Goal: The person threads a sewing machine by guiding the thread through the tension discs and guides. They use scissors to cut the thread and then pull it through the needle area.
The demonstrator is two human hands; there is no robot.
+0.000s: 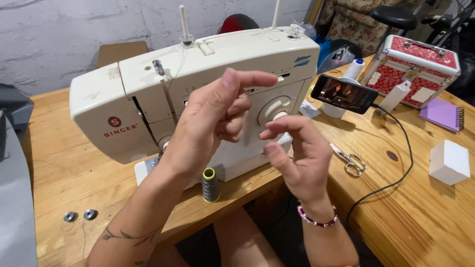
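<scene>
While both hands hover in front of a cream sewing machine (148, 94), neither visibly grips anything.

Raised before the machine's front, the left hand (215, 116) has its index finger stretched out and the other fingers loosely curled, while the right hand (297, 158), just beside and slightly lower, holds its fingers bent with thumb and forefinger close together; whether a thread runs between them I cannot tell. Below the left hand, a grey thread spool (210, 184) stands upright on the wooden worktop (64, 178). Right of the right hand lie scissors (350, 160); farther right sits a white box (449, 161). Beyond the right hand a phone (345, 94) is propped up, with a red patterned case (413, 69) behind it. Far left of the left hand lie two metal bobbins (80, 215).
</scene>
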